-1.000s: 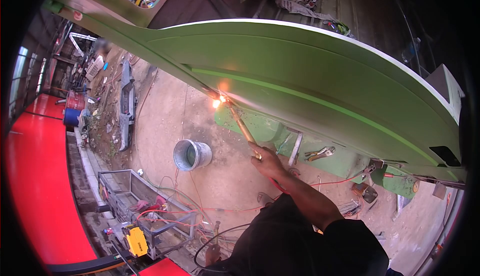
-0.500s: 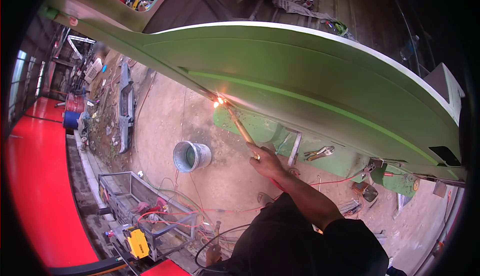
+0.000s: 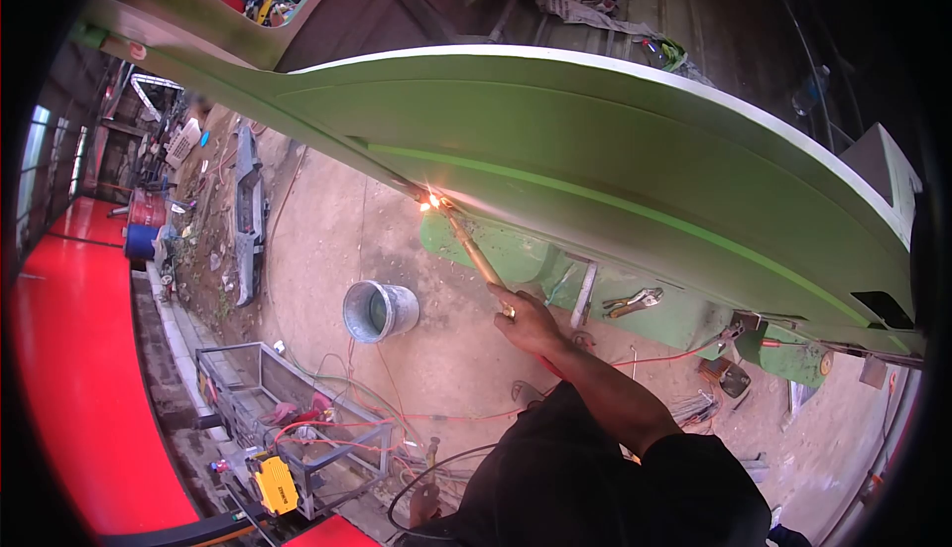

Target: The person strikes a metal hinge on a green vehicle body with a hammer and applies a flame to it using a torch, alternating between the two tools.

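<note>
My right hand [image 3: 531,321] is closed around a brass-coloured gas torch [image 3: 476,251], whose red hose runs back under the wrist. The torch tip meets the lower edge of a large green vehicle panel [image 3: 595,140], where a bright orange-white glow [image 3: 430,200] hides the exact contact spot. Low in the view, my left hand [image 3: 424,500] is partly hidden beside my dark clothing. Its fingers look closed around a slim upright object that I cannot make out, near a looping black cable.
A bucket [image 3: 381,311] stands on the dirty floor. Nearby are a metal-frame cart [image 3: 288,403], a yellow tool case [image 3: 274,483] and tangled hoses. Locking pliers [image 3: 635,302] rest on green sheet metal [image 3: 674,329]. A red surface [image 3: 84,378] lies at left, beside a bumper [image 3: 247,215].
The view has shifted slightly, with the panel's left part a little lower. My right hand keeps the torch almost in the same place, and the glow at its tip has changed shape slightly.
</note>
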`<state>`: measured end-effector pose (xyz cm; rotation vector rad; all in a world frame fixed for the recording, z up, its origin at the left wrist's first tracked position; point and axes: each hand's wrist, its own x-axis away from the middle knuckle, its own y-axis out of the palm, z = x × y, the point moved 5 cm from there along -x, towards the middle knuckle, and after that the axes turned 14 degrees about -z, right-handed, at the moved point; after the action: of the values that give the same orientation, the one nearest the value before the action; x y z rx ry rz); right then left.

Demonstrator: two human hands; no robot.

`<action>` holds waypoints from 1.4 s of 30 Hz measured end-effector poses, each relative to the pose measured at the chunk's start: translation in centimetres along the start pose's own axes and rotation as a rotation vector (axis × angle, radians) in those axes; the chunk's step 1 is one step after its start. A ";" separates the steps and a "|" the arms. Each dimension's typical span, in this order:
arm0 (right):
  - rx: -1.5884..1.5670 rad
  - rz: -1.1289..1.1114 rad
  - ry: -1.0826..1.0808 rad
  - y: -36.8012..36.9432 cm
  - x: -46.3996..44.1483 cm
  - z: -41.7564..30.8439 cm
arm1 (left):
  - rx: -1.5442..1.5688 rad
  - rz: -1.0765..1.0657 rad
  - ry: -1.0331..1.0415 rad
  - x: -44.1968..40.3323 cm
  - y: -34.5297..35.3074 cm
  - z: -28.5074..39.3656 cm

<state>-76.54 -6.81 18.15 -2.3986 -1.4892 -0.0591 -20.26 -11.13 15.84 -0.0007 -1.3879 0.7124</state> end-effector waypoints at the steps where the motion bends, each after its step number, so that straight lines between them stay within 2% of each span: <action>1: 0.006 0.002 -0.003 0.1 0.0 0.1 | 0.000 0.000 0.001 0.7 0.2 1.0; 3: 0.013 0.003 -0.007 0.1 0.0 0.1 | -0.094 0.022 -0.024 2.3 0.6 2.9; 8: 0.045 -0.010 0.044 -0.1 0.2 -0.5 | -0.081 0.022 -0.012 1.4 0.4 2.2; 18: 0.006 0.048 0.007 0.0 0.0 -0.7 | -0.130 0.046 -0.050 3.0 1.1 3.9; 36: -0.058 0.009 0.012 0.2 0.3 -0.6 | -0.084 0.010 -0.012 0.7 0.9 0.6; 42: -0.112 -0.005 -0.061 0.9 -0.1 0.9 | -0.053 0.007 -0.014 0.3 0.8 0.0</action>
<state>-75.91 -7.03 17.03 -2.5054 -1.5579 -0.0729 -20.59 -10.31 15.79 -0.0422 -1.4200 0.6823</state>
